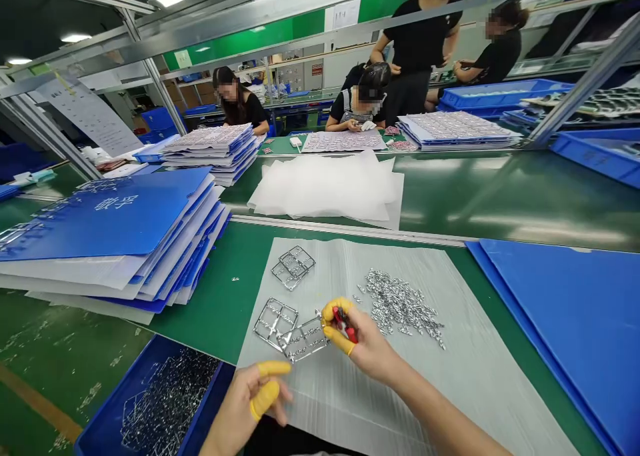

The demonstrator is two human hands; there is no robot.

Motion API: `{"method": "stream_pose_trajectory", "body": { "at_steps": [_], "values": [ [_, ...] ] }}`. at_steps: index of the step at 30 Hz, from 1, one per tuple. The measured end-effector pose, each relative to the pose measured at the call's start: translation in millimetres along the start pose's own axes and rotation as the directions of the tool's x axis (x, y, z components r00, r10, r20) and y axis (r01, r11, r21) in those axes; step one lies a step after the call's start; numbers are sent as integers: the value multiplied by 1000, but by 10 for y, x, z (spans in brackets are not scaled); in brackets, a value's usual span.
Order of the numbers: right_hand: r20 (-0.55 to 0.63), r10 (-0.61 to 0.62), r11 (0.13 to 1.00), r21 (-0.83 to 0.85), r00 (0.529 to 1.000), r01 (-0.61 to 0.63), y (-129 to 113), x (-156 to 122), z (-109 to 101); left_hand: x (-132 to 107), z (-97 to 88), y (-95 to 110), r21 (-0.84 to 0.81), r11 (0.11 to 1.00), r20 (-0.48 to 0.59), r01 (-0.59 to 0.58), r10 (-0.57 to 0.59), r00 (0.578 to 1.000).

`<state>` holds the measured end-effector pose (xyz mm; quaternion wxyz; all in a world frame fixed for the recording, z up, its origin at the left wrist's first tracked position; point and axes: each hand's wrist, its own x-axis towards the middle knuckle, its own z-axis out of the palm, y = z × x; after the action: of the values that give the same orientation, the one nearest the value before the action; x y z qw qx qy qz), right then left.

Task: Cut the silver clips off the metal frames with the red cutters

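My right hand (373,349), with yellow finger cots, is closed around small red-handled nippers (346,324); their jaws are mostly hidden by the fingers. Just left of it, a silver sprue frame (305,341) with small parts lies on a pale plastic sheet (350,406), partly overlapping another sprue frame (274,321). My left hand (250,396), also in yellow cots, hovers below these frames with its fingers apart and nothing in them. More frames (294,267) overlap farther up the sheet. A pile of loose small silver pieces (400,303) spreads beyond my right hand.
A blue bin (100,433) at lower left holds a heap of frames. Blue and white sheets (135,223) are stacked at left; blue boards (560,303) lie at right. White sheets (330,186) rest beyond a metal rail. Several people are across the bench.
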<state>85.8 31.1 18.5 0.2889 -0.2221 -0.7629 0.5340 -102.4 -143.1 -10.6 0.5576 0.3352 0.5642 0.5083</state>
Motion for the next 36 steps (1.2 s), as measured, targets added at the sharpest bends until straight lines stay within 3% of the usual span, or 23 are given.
{"method": "stream_pose_trajectory", "body": {
  "at_steps": [3,6,9,11,14,17,20,25,31,36],
  "values": [
    [-88,-281,936,-246,956,252,-86,-121,27,151,359,51,-273,958,-105,-90,64,992],
    [12,-555,716,-502,832,485,-143,-178,126,385,643,188,-598,794,-125,-114,49,991],
    [105,-619,552,-647,778,526,-121,-196,236,623,794,327,-780,622,-97,-73,-4,995],
    [126,-594,534,-677,794,507,-72,-211,273,748,825,373,-823,567,-62,-37,-25,998],
    [106,-510,620,-642,854,450,-14,-232,231,859,822,362,-814,579,-48,-39,1,999],
    [6,-335,746,-609,942,270,-37,-202,107,905,815,290,-737,662,-113,-132,73,991],
    [-43,-117,751,-658,992,60,-129,-102,-10,933,826,208,-664,725,-146,-183,114,983],
    [46,98,678,-734,994,-33,-280,59,-87,943,840,182,-646,745,-149,-165,89,985],
    [106,172,542,-840,979,-4,-366,112,-75,910,844,266,-724,684,-78,-89,47,996],
    [131,211,471,-882,969,17,-418,131,-39,960,863,211,-721,686,-101,-99,37,994]
  ]
}}
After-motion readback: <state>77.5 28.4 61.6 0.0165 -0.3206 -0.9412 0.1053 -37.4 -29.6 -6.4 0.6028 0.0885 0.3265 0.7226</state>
